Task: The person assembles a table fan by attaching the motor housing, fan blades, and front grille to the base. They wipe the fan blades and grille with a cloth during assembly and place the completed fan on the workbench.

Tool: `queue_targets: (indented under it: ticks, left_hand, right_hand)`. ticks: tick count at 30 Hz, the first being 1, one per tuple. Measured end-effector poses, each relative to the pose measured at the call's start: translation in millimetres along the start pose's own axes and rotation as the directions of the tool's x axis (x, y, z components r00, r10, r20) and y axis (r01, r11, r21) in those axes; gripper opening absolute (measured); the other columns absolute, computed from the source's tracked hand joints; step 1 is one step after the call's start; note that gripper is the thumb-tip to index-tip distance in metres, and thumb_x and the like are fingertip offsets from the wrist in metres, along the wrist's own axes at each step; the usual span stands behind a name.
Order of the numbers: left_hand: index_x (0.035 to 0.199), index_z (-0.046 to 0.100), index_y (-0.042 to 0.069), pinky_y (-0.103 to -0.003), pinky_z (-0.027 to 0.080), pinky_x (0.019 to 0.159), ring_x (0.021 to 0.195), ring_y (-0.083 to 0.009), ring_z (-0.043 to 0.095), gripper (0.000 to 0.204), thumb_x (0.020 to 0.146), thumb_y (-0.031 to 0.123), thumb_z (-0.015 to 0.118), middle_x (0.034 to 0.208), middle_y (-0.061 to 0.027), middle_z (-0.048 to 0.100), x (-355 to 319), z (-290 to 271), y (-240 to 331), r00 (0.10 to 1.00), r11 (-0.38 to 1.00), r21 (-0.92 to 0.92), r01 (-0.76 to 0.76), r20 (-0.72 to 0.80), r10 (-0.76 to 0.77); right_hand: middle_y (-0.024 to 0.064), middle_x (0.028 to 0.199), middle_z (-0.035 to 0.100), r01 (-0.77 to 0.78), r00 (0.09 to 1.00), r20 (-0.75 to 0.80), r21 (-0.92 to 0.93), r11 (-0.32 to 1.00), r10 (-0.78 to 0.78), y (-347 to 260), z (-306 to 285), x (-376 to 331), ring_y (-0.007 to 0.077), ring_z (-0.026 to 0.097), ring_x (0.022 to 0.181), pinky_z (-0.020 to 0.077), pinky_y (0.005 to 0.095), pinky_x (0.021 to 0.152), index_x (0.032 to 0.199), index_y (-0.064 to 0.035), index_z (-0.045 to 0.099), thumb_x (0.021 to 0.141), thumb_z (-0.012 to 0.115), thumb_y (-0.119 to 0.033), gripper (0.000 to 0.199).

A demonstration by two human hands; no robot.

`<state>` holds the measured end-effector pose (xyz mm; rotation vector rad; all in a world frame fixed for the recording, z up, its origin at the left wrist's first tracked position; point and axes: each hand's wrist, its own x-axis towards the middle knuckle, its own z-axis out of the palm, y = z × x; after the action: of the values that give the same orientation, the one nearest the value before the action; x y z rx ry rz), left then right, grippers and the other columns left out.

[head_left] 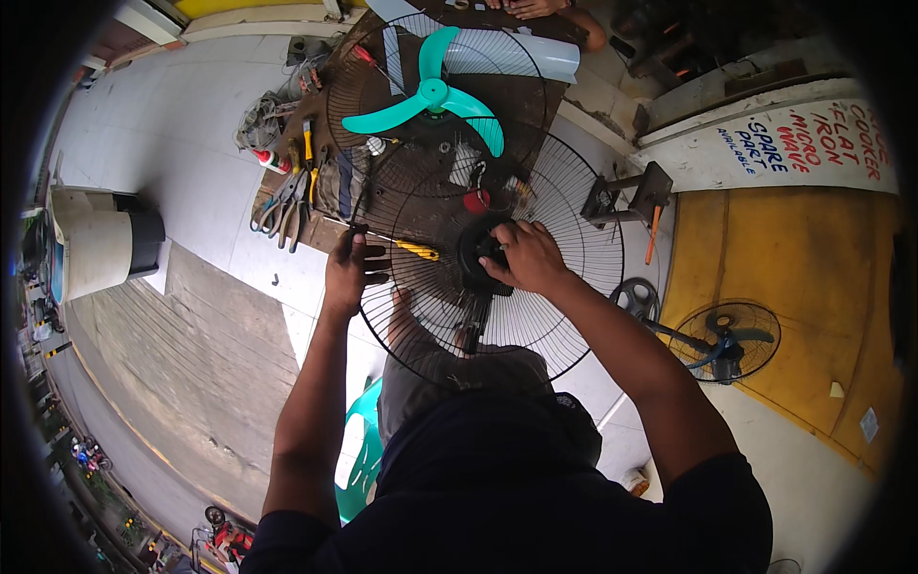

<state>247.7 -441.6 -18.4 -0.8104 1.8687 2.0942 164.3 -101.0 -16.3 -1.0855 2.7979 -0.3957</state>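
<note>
The black wire fan guard is a round, dished grille of thin radial spokes, held tilted over the person's lap against the workbench edge. Its black central hub lies under the fingers of the right hand, while the left hand grips the guard's left rim.

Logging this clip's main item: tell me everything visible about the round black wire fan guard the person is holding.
The wire fan guard is a round black grille of thin metal-looking spokes running from a dark central hub to an outer ring. It lies roughly flat over the person's lap, its far edge over the wooden workbench. The left hand grips its left rim; the right hand rests on the hub. A yellow-handled screwdriver shows through the spokes. It looks whole and unbent.
</note>
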Motion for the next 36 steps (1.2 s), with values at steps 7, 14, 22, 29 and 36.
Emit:
queue_targets:
  ticks: [7,14,22,29,36]
  left_hand:
    - [0.15,0.047,0.001,-0.038,0.065,0.075,0.096,-0.0313,0.076,0.067,0.109,0.054,0.05,0.118,-0.026,0.069,-7.6,-0.2,-1.5,0.997,0.999,-0.017,0.04,-0.058,-0.041]
    - [0.151,0.046,0.0,-0.039,0.064,0.078,0.099,-0.0319,0.075,0.067,0.11,0.054,0.048,0.121,-0.0267,0.069,-17.1,8.6,-7.2,0.998,0.998,-0.055,-0.009,-0.069,0.006]
    - [0.125,0.065,-0.003,-0.044,0.054,0.09,0.105,-0.0356,0.07,0.052,0.107,0.046,0.06,0.116,-0.0208,0.071,38.6,-25.3,20.2,0.895,0.821,0.531,-0.211,-0.233,0.381]
    - [0.143,0.053,0.012,-0.053,0.054,0.097,0.12,-0.0464,0.063,0.068,0.084,0.027,0.083,0.131,-0.0278,0.063,250.8,61.5,101.1,0.796,0.317,0.819,-0.477,0.25,0.552]
    - [0.164,0.029,0.043,-0.057,0.045,0.115,0.144,-0.0516,0.045,0.103,0.079,0.04,0.087,0.159,-0.0313,0.042,347.7,104.5,89.7,0.88,0.26,0.854,-0.45,0.373,0.295]
  right_hand:
    - [0.0108,0.108,0.069,-0.12,0.99,-0.059,0.083,0.989,0.125,-19.9,21.3,-2.4,0.0308,0.065,0.105,0.0489,0.0461,0.094,0.113,-0.0032,0.061,0.091,0.076,-0.04,0.045]
    - [0.0113,0.106,0.071,-0.259,0.935,-0.206,0.16,0.953,0.289,-35.4,24.2,-7.3,0.0307,0.065,0.1,0.0487,0.0446,0.09,0.113,-0.0031,0.063,0.093,0.075,-0.042,0.045]
    - [0.0133,0.118,0.062,-0.392,0.906,-0.071,0.233,0.89,0.418,-48.0,21.6,-13.7,0.0328,0.058,0.106,0.0445,0.0504,0.092,0.13,-0.0114,0.065,0.093,0.075,-0.046,0.051]
    - [0.0157,0.138,0.048,-0.483,0.857,-0.177,0.051,0.874,0.484,-63.2,19.7,-13.2,0.0394,0.042,0.129,0.0297,0.0578,0.112,0.137,-0.0252,0.067,0.088,0.077,-0.054,0.058]
    - [0.0136,0.142,0.047,-0.437,0.856,-0.228,0.159,0.885,0.464,-57.2,21.7,-8.5,0.0425,0.043,0.135,0.0326,0.0653,0.116,0.136,-0.0283,0.068,0.084,0.081,-0.057,0.061]
